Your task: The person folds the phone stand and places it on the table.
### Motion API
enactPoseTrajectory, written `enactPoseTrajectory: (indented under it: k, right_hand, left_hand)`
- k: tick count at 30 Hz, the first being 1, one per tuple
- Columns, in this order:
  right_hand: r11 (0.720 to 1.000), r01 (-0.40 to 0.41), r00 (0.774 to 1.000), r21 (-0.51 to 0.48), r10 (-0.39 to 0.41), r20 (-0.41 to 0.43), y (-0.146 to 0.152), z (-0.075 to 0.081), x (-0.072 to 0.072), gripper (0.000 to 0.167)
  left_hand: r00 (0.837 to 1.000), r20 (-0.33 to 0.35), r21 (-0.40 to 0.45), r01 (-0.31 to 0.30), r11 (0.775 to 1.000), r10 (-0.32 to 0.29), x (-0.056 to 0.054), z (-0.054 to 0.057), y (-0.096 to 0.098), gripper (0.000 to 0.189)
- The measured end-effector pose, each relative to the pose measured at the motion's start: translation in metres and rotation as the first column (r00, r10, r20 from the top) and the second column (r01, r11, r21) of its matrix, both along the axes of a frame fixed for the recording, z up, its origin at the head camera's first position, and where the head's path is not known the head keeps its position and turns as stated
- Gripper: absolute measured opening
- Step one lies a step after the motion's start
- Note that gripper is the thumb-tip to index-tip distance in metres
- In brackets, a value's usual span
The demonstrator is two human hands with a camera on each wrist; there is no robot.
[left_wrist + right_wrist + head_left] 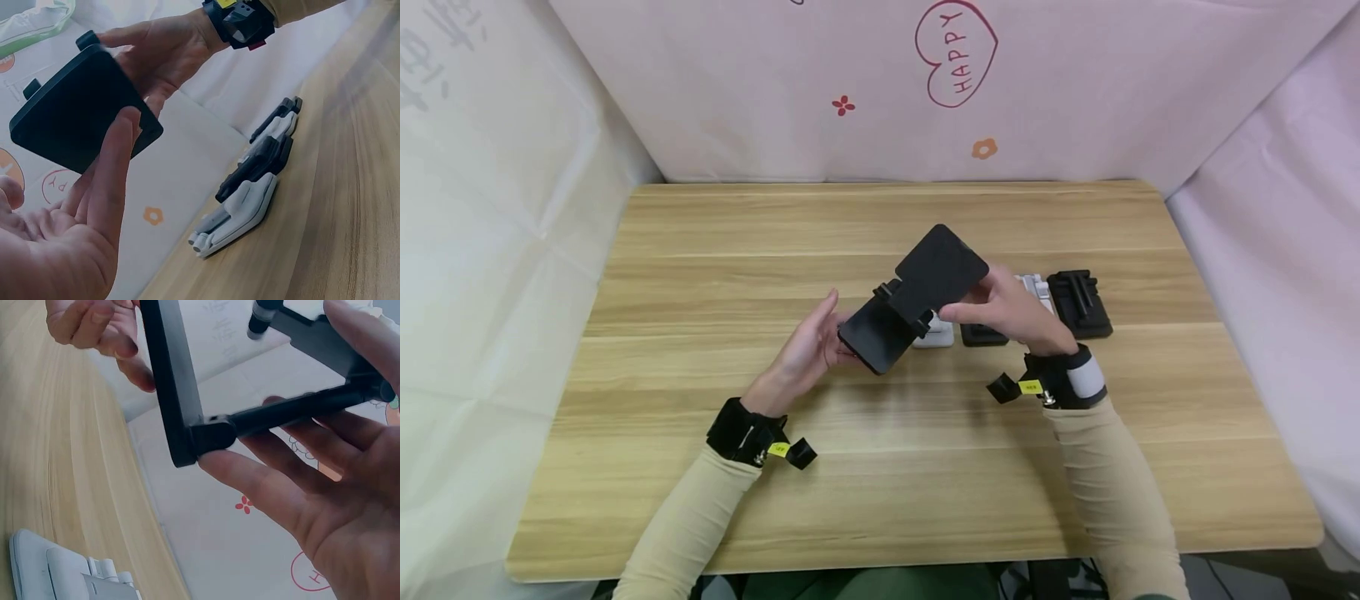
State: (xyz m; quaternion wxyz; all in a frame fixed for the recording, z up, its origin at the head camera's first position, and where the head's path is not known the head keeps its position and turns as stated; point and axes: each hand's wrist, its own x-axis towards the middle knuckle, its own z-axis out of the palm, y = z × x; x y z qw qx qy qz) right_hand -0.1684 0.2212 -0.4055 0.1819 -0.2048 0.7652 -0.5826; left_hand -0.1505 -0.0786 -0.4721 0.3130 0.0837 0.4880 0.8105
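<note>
A black foldable phone stand (pixel 942 265), unfolded with its plate and base joined by hinged arms, is held above the table. My right hand (pixel 1011 310) grips it by the upper plate and arm; in the right wrist view its fingers (pixel 250 472) lie along the arm. On the other side, my left hand (pixel 808 354) touches the base (pixel 81 112) from beneath with straight fingers, its thumb raised apart from the stand.
Behind the held stand, a row of folded stands lies on the wooden table (pixel 700 467): a white one (pixel 934 335), a black one (pixel 983 336), another white one (pixel 1036 292) and a black one (pixel 1080 304) at the right. A printed cloth (pixel 760 92) hangs behind.
</note>
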Motion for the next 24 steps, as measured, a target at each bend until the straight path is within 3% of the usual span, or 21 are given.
enactPoseTrajectory:
  k: [5,10,19,24]
  right_hand:
    - [0.999,-0.039,0.999,-0.007,0.039,0.025,0.0024,-0.002,0.0019,0.043]
    - [0.997,-0.072,0.997,-0.017,0.073,0.031,0.0035,-0.0016,0.0035,0.04]
    - [0.996,-0.081,0.996,-0.031,0.082,0.044,0.0037,-0.0037,0.0043,0.045]
    - [0.996,-0.088,0.994,-0.016,0.089,0.057,0.0038,-0.007,0.0031,0.048]
  left_hand:
    - [0.997,0.023,0.001,0.072,0.997,-0.072,0.0009,0.0036,0.0005,0.083]
    - [0.994,0.009,-0.023,0.113,0.993,-0.113,0.0029,0.0052,0.0007,0.069]
    - [0.989,-0.036,0.024,0.143,0.989,-0.142,0.0059,0.005,0.0009,0.034]
    - [0.99,-0.041,-0.037,0.132,0.991,-0.133,0.0058,0.0048,0.0019,0.041]
